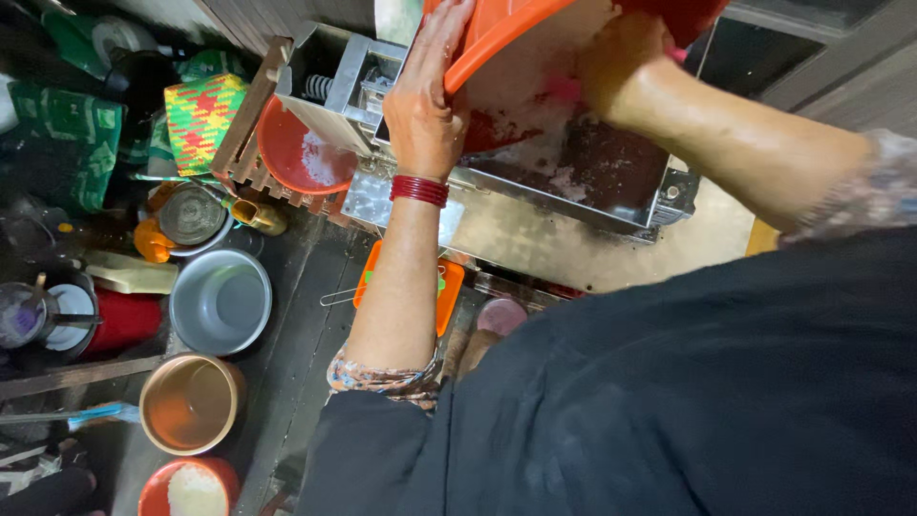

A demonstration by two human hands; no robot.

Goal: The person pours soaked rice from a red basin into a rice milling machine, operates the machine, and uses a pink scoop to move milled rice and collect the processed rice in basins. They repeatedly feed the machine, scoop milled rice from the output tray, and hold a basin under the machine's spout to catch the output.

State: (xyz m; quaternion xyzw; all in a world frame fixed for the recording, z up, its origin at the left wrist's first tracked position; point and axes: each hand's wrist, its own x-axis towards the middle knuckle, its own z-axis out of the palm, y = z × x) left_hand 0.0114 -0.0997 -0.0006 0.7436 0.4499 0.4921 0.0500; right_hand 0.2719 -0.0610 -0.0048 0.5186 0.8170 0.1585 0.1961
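Observation:
My left hand, with red bangles at the wrist, grips the rim of a big orange basin that is tilted over a metal machine hopper. My right hand reaches inside the basin, pressed into white shredded matter that spills down into the hopper. The fingers of the right hand are hidden by the white matter and the basin.
A red bowl with white shreds sits under the machine's left spout. On the floor at left stand a grey pot, a brown bowl, a red bowl of white shreds, a red cup and a woven basket.

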